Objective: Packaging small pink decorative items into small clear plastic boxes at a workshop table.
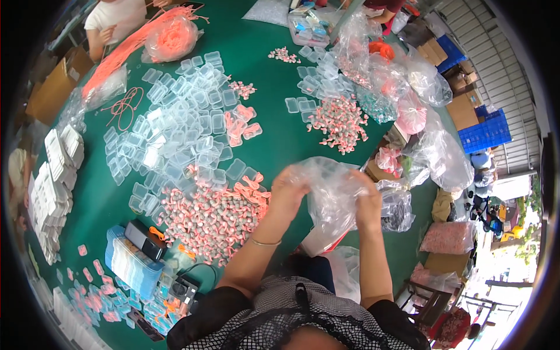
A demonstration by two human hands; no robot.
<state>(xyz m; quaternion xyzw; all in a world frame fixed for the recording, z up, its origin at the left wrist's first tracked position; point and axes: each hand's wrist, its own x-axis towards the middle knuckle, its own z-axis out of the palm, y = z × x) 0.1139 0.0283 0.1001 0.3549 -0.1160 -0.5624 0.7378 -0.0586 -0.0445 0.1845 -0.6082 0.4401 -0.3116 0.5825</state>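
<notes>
A clear plastic bag point(331, 195) is stretched between my two hands above the table's near edge. My left hand point(290, 188) grips its left side, fingers closed on the film. On the other side, my right hand point(367, 201) holds the bag's right edge, fingertips partly hidden by the plastic. Below the bag is a white and red container or box point(319, 242), mostly covered, so its kind is unclear. Left of my left forearm spreads a heap of small pink and grey pieces point(210, 221), with bundled orange cords point(252, 189) at its edge.
Clear plastic cases point(175, 128) lie piled left of centre; another pink and grey heap point(338, 122) lies right. Orange cord point(140, 44) and a person point(114, 23) are at the far left. White trays point(52, 186) are stacked left. Bulging bags point(437, 151) crowd the right.
</notes>
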